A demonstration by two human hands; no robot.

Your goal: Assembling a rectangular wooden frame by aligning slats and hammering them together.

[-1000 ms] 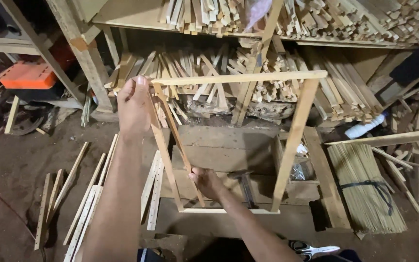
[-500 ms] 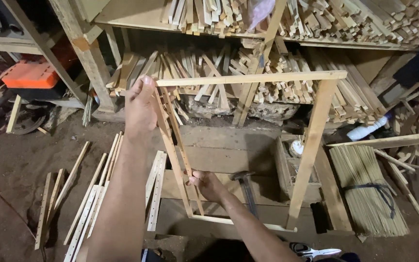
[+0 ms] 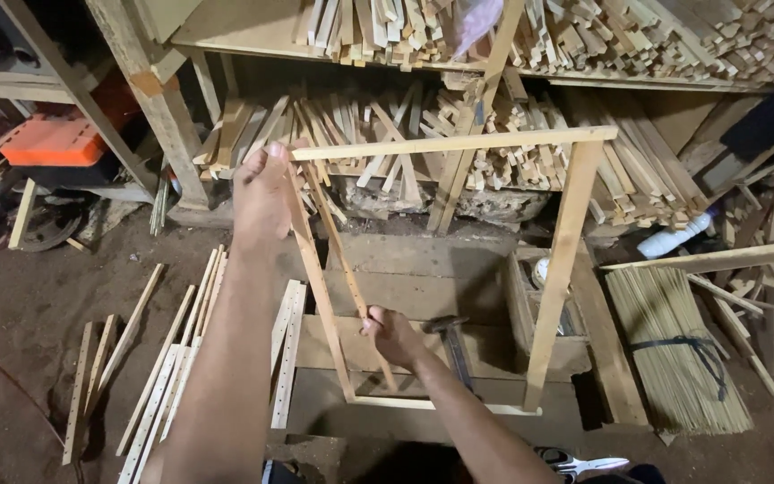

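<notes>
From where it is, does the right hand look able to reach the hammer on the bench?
Probably yes: the right hand grips a thin slat beside the hammer, with nothing between them, but it would have to let the slat go first.

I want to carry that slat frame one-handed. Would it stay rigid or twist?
The wooden frame is thin slats around an open middle, so probably light but apt to twist. The left hand grips a top corner and the right hand a loose thin slat; two hands seem safer.

light: dim, warm, from above-front | shadows: deep under shelves, dark corners | glare: none | focus: sharp centre, slight motion softness | edges: mild wide-angle bending
</notes>
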